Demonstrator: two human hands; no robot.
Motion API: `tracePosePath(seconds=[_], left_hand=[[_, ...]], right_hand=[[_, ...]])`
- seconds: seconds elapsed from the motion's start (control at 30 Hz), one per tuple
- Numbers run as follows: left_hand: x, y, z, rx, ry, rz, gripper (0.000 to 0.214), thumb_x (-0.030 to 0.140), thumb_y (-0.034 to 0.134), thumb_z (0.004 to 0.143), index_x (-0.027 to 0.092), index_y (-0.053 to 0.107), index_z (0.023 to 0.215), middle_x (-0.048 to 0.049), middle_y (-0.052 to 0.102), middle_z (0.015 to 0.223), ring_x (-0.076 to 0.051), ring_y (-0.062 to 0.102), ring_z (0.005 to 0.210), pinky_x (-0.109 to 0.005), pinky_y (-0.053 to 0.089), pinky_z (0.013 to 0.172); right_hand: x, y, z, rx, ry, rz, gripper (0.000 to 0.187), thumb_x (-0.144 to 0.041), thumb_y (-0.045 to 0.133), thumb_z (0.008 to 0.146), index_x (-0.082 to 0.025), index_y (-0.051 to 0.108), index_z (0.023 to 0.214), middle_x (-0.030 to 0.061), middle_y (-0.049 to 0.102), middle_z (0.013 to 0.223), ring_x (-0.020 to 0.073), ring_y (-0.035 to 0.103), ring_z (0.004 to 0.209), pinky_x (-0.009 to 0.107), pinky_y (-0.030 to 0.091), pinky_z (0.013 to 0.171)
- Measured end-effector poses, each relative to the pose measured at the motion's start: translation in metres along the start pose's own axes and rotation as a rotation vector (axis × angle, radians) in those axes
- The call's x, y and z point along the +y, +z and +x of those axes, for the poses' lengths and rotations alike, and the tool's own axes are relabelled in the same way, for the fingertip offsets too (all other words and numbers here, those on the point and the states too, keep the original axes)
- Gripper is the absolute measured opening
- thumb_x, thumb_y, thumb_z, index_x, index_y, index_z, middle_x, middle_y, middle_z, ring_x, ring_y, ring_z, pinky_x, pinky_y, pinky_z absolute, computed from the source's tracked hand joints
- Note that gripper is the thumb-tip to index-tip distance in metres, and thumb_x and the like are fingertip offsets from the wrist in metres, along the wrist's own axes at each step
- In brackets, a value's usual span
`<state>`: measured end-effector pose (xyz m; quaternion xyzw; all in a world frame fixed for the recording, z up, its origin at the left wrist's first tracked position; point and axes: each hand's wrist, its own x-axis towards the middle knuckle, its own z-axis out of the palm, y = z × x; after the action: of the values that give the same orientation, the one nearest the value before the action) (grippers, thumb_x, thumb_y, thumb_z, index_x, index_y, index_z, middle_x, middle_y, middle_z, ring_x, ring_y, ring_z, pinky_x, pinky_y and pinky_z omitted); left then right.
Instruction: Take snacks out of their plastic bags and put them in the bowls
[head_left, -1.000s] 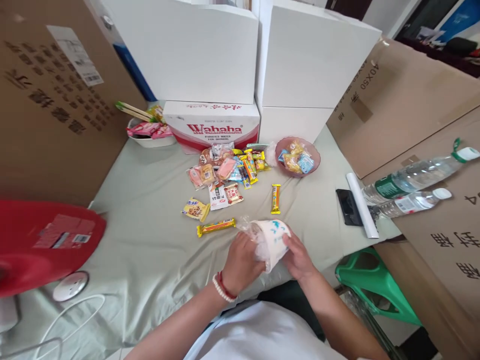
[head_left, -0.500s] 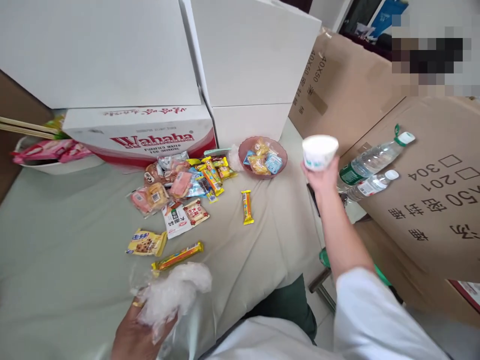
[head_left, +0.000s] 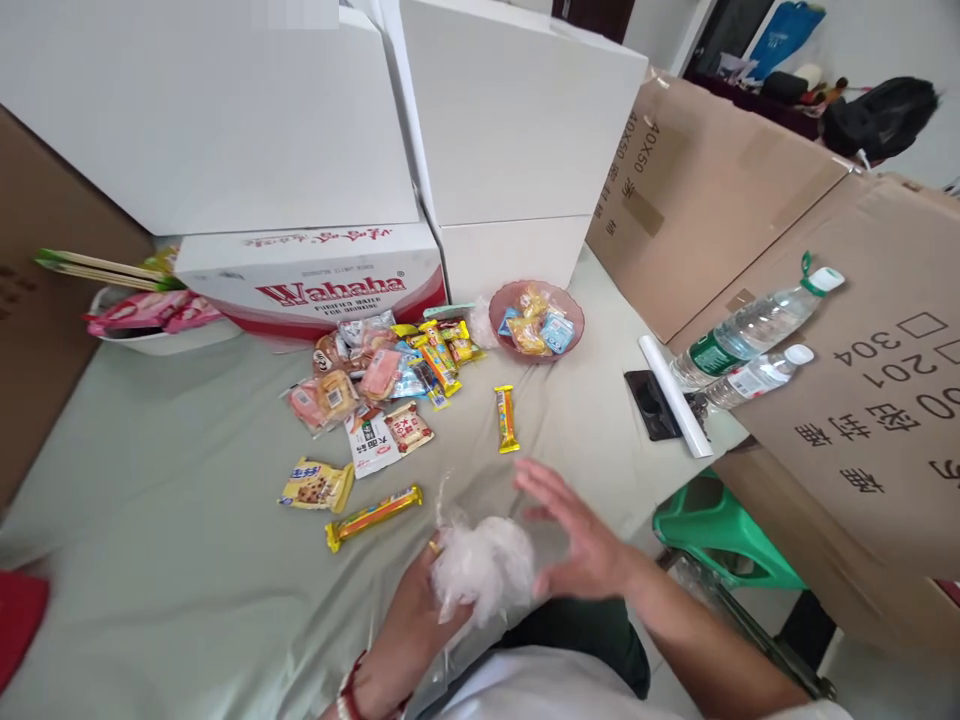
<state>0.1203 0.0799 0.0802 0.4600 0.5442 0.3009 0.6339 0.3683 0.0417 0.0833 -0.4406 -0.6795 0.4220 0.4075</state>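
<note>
A crumpled clear plastic bag (head_left: 484, 570) is bunched in my left hand (head_left: 416, 615), above the near edge of the cloth-covered table. My right hand (head_left: 581, 545) is just to the right of the bag, its fingers spread and nothing in them. Beyond the hands lie a long yellow snack bar (head_left: 373, 517), a yellow cookie packet (head_left: 316, 485) and a smaller yellow bar (head_left: 506, 419). A pink see-through bowl (head_left: 538, 320) farther back holds several small wrapped snacks. Left of it is a pile of packaged snacks (head_left: 382, 370).
White boxes (head_left: 517, 120) and a Wahaha carton (head_left: 315, 285) stand at the back. On the right are two water bottles (head_left: 757, 325), a white tube (head_left: 675, 395), a black flat object (head_left: 649, 405), cardboard (head_left: 847, 380) and a green stool (head_left: 724, 530). A white basket (head_left: 165, 335) is far left.
My right hand has come from the right side to beside the bag; the white cup it held is out of view. My left hand has moved right with the bag. The camera has shifted.
</note>
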Motion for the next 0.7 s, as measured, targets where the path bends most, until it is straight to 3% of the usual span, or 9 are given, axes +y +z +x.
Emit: tracePosePath(seconds=[0.07, 0.13, 0.23, 0.3, 0.4, 0.5, 0.6, 0.7], left_hand=[[0.0, 0.011, 0.0, -0.013, -0.016, -0.011, 0.06, 0.039, 0.084, 0.054, 0.026, 0.074, 0.111, -0.0086, 0.078, 0.11, -0.038, 0.072, 0.104, -0.056, 0.056, 0.1], [-0.004, 0.018, 0.0, -0.021, -0.027, -0.087, 0.061, 0.037, 0.079, 0.063, 0.024, 0.069, 0.122, -0.0095, 0.074, 0.125, -0.036, 0.068, 0.117, -0.054, 0.052, 0.108], [-0.016, 0.018, -0.002, -0.084, -0.084, -0.321, 0.058, 0.039, 0.076, 0.067, 0.027, 0.07, 0.124, -0.0078, 0.072, 0.13, -0.035, 0.065, 0.125, -0.054, 0.05, 0.111], [-0.024, 0.012, -0.002, -0.152, -0.131, -0.421, 0.059, 0.043, 0.079, 0.066, 0.031, 0.072, 0.124, -0.007, 0.072, 0.132, -0.036, 0.062, 0.129, -0.056, 0.046, 0.115], [-0.023, -0.006, 0.0, -0.212, -0.048, -0.402, 0.073, 0.046, 0.079, 0.069, 0.036, 0.064, 0.139, -0.0077, 0.06, 0.151, -0.036, 0.044, 0.149, -0.059, 0.033, 0.124], [-0.013, -0.031, -0.001, -0.122, 0.1, -0.34, 0.079, 0.047, 0.077, 0.076, 0.034, 0.054, 0.15, -0.0114, 0.05, 0.16, -0.035, 0.034, 0.156, -0.059, 0.033, 0.124], [-0.011, -0.058, -0.008, 0.075, 0.108, -0.332, 0.063, 0.049, 0.078, 0.075, 0.031, 0.067, 0.134, -0.0126, 0.058, 0.151, -0.038, 0.044, 0.149, -0.057, 0.045, 0.117], [-0.024, -0.083, -0.021, 0.257, 0.058, -0.306, 0.043, 0.049, 0.083, 0.068, 0.028, 0.078, 0.105, -0.0098, 0.067, 0.136, -0.038, 0.05, 0.141, -0.055, 0.05, 0.114]], right_hand=[[-0.002, 0.027, -0.007, -0.04, -0.071, -0.123, 0.125, -0.058, 0.09, 0.07, -0.038, 0.015, 0.168, 0.0142, 0.007, 0.175, 0.0369, 0.027, 0.157, 0.052, 0.043, 0.118], [0.001, 0.048, -0.007, -0.021, -0.127, -0.247, 0.128, -0.055, 0.091, 0.072, -0.04, 0.008, 0.168, 0.0144, 0.001, 0.175, 0.038, 0.022, 0.159, 0.055, 0.039, 0.121], [0.008, 0.067, -0.002, 0.032, -0.198, -0.392, 0.1, -0.044, 0.079, 0.088, -0.041, 0.018, 0.167, 0.0125, 0.011, 0.174, 0.0363, 0.028, 0.156, 0.057, 0.037, 0.121], [0.013, 0.066, 0.005, 0.044, -0.25, -0.433, 0.074, -0.035, 0.064, 0.098, -0.04, 0.03, 0.164, 0.0107, 0.025, 0.169, 0.0336, 0.035, 0.151, 0.059, 0.036, 0.12], [0.015, 0.034, 0.035, 0.083, -0.262, -0.468, 0.055, -0.029, 0.048, 0.102, -0.039, 0.046, 0.155, 0.0087, 0.039, 0.16, 0.0307, 0.041, 0.146, 0.055, 0.039, 0.119], [0.011, -0.028, 0.107, 0.27, -0.129, -0.608, 0.044, -0.034, 0.047, 0.101, -0.033, 0.06, 0.143, 0.0094, 0.039, 0.159, 0.0328, 0.039, 0.147, 0.054, 0.034, 0.122], [0.011, -0.091, 0.21, 0.462, 0.053, -0.864, 0.046, -0.033, 0.052, 0.098, -0.023, 0.059, 0.142, 0.0144, 0.034, 0.161, 0.0394, 0.027, 0.152, 0.059, 0.026, 0.123], [0.027, -0.12, 0.302, 0.535, 0.131, -1.012, 0.054, -0.03, 0.055, 0.097, -0.017, 0.049, 0.148, 0.0214, 0.029, 0.159, 0.0411, 0.032, 0.148, 0.06, 0.029, 0.119]])
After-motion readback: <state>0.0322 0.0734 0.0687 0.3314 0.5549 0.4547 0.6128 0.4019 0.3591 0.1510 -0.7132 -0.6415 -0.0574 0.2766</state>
